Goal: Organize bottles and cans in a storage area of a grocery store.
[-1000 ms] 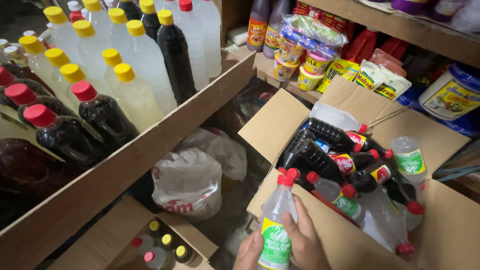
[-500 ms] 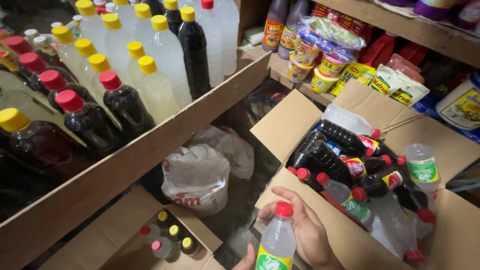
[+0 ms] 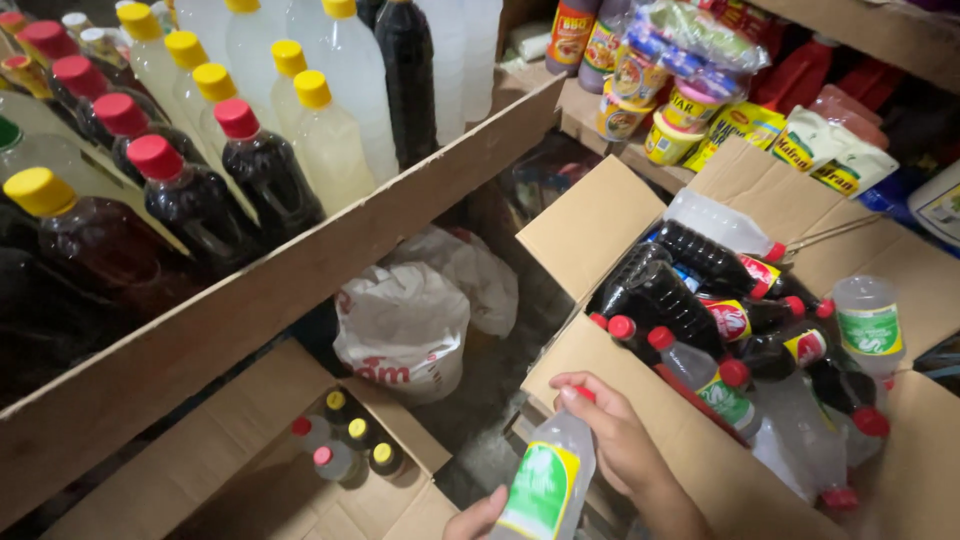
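Clear plastic bottle with green label and red cap sits just left of the open cardboard box. Right hand wraps its neck; left hand pinches the base. Judged liquid-heavy, smooth, slightly yielding; best held mid-body.

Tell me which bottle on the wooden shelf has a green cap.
The clear bottle at the shelf's far left edge; its neighbours carry red or yellow caps.

The clear bottle carried a green-and-yellow label under a red cap. The cardboard box was plain brown, packed with dark bottles capped red. On the wooden shelf, pale bottles wore yellow caps. The plastic bag was white with red print.
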